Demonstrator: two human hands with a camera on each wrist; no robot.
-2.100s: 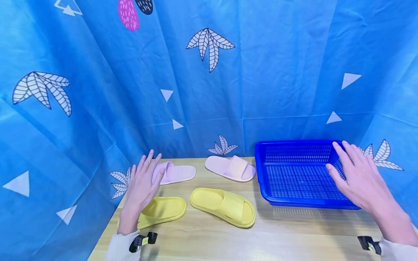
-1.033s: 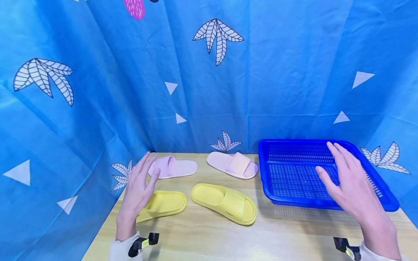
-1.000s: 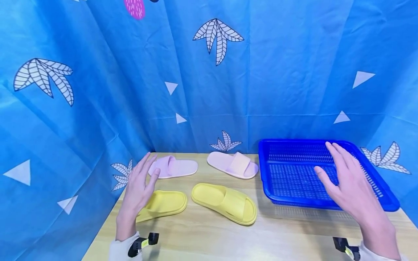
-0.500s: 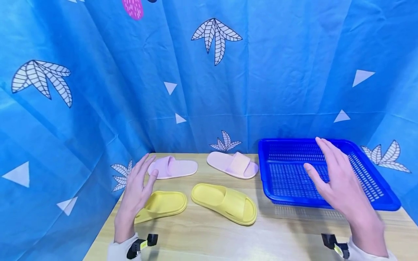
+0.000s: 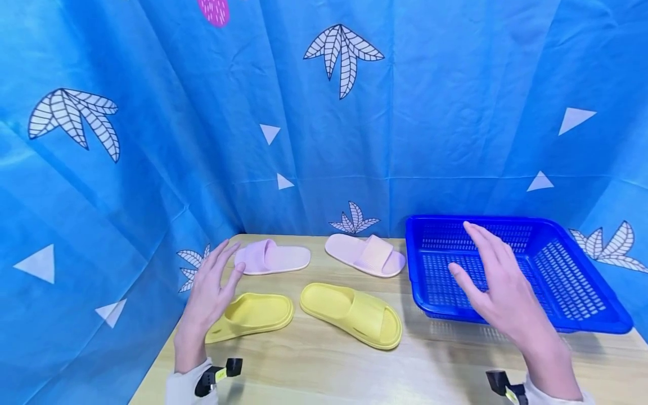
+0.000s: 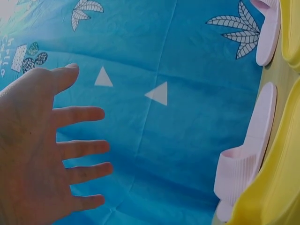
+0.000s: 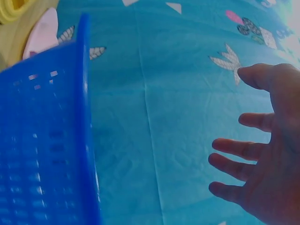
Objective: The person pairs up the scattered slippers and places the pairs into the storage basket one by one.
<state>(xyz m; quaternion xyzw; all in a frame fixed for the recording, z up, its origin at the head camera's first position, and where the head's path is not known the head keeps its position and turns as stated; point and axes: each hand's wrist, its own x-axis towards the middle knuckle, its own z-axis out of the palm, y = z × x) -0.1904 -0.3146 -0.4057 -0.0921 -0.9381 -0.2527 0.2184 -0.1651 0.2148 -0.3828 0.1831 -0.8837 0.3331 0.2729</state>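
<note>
My left hand [image 5: 207,295] hovers with spread fingers over the left yellow slipper [image 5: 258,312], hiding part of it. Its palm and loosely extended fingers show in the left wrist view, holding nothing. Behind that slipper lies a pink slipper [image 5: 291,259], its strap end close to my left fingertips in the head view. A second yellow slipper [image 5: 329,301] and a second pink slipper [image 5: 344,247] lie to the right of these. My right hand [image 5: 501,289], fingers extended and holding nothing, is raised in front of the blue plastic basket [image 5: 567,278], covering part of it.
The basket stands at the right of the wooden table [image 5: 354,377], near the back. A blue curtain [image 5: 435,124] with leaf and triangle prints hangs behind and on both sides. Each wrist wears a strap with a small black camera [image 5: 234,367].
My right hand has moved left across the front of the basket, uncovering its right side. The left hand has shifted slightly nearer to me. The slippers lie as before; the head view has shifted slightly.
</note>
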